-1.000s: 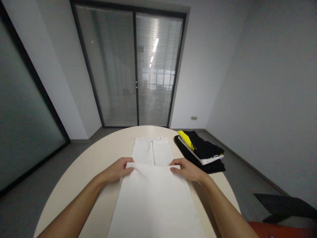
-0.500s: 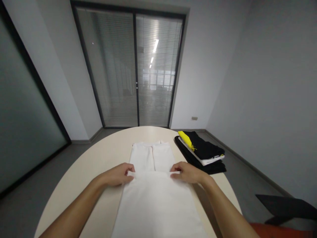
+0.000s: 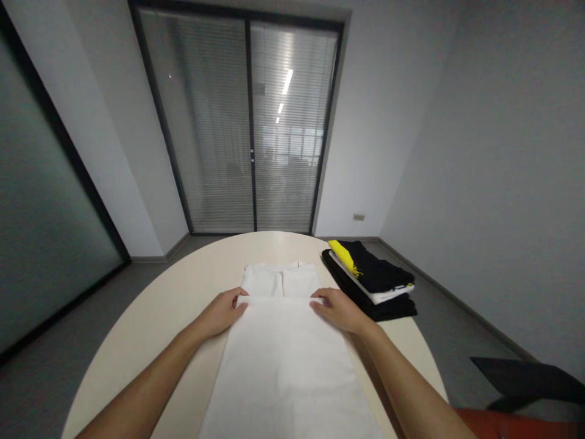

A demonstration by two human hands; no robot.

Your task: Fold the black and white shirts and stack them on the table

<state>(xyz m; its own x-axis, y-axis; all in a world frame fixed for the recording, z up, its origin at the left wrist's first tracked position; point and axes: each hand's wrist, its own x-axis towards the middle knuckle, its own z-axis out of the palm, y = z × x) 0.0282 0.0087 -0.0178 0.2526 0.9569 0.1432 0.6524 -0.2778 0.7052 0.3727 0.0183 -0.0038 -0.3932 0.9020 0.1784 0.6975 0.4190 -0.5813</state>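
A white garment (image 3: pixel 286 360) lies lengthwise in front of me, folded to a long strip, its near end running out of the bottom of the view. Its upper layer ends in a straight crosswise edge. My left hand (image 3: pixel 223 314) pinches the left corner of that edge, thumb on the near side and fingers beyond it. At the right corner, my right hand (image 3: pixel 340 310) pinches the same edge in a mirrored way. Beyond the edge shows the far part of the garment, where two panels meet at a middle slit.
The garment rests on a round, light-coloured table (image 3: pixel 192 292). Right of it lies a stack of folded clothes (image 3: pixel 377 271), black, white and yellow. A black and red chair (image 3: pixel 525 390) stands at the lower right. Glass doors with blinds (image 3: pixel 292 183) are behind the table.
Both hands have moved away from me, carrying the upper layer's edge farther over the garment. Less of the far part with the slit shows now.
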